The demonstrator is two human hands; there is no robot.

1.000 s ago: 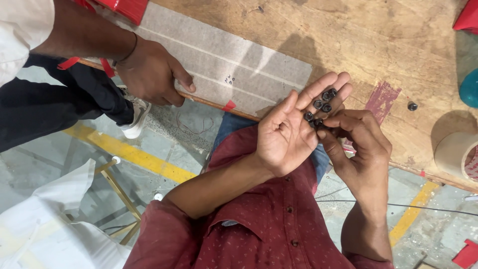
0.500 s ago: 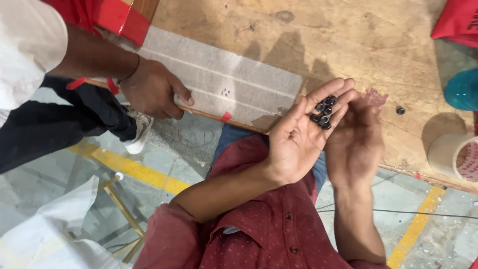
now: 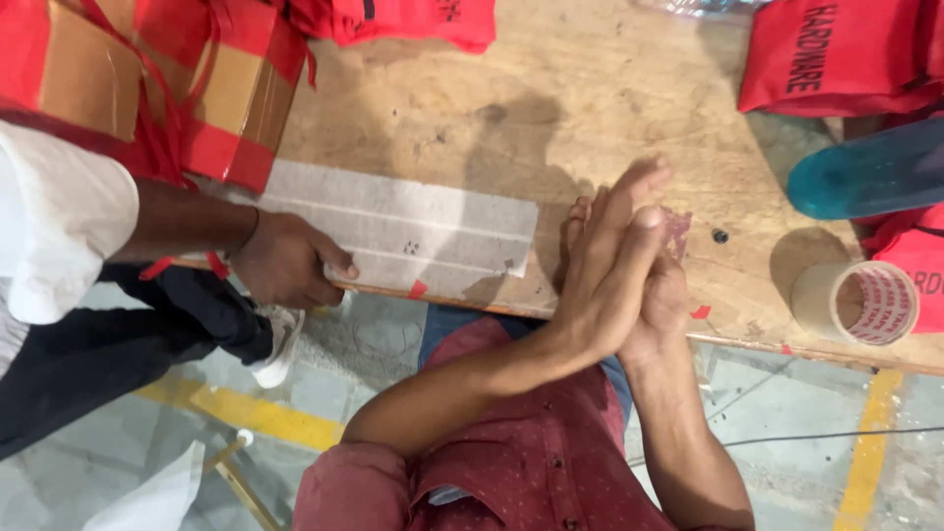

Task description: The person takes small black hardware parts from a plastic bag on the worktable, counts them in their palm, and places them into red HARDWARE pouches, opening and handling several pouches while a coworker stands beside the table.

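Two hands are pressed palm to palm at the near edge of the wooden table (image 3: 629, 88); the left hand (image 3: 605, 265) lies flat over the right hand (image 3: 661, 295), its fingers straight and pointing away over the board, while the right hand beneath shows only its heel, part of a palm edge and some fingertips past the left hand's far side; both are closed against each other like a lid on a cup, and whether anything sits between the palms cannot be told, since nothing shows through the seam; neither grips anything that can be seen. Just right of the hands a single small black bead-like piece (image 3: 721, 236) lies loose on the table, and under their far edge a small reddish scrap (image 3: 678, 228) peeks out; further right stands a roll of tape (image 3: 855, 303) with a beige core, and beyond it a teal plastic thing (image 3: 865, 172) and red cloth bags (image 3: 836, 54). Left of the hands a white woven strip (image 3: 403, 226) is laid across the board; another person's hand (image 3: 287, 261) rests on its near end, at the table's edge, with a cardboard box bound in red tape (image 3: 147, 88) behind it. As a judgement: if small pieces are cupped inside, any gap at the heel of the palms, which hangs past the table edge, could let them fall to the floor; a nudge from the wrist could also roll the loose black piece off.
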